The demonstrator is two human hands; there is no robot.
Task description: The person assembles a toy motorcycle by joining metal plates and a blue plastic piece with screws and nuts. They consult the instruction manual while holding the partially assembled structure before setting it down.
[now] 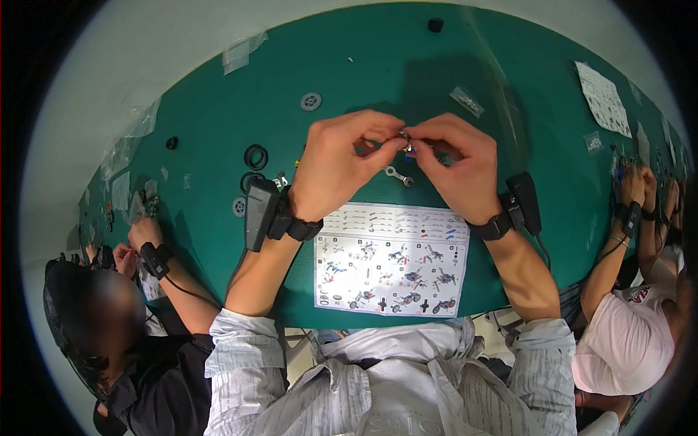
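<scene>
My left hand (340,158) and my right hand (459,161) meet above the green table, with thumbs and fingertips pinched together. Between them is a small shiny metal part (408,142), mostly hidden by the fingers; its exact kind does not show. A bit of blue shows beside the right fingertips. Just below the hands lies a small metal wrench (399,176). The printed instruction sheet (389,272), with assembly pictures of a motorcycle model, is spread nearer to me. Some small silver and yellow pieces are partly hidden behind my left wrist.
Left of my hands lie a grey wheel (310,101), black rubber tyres (255,156) and another grey wheel (238,207). A small bag of screws (466,102) and a black piece (435,25) are farther back. People work at both sides; another sheet (603,99) lies right.
</scene>
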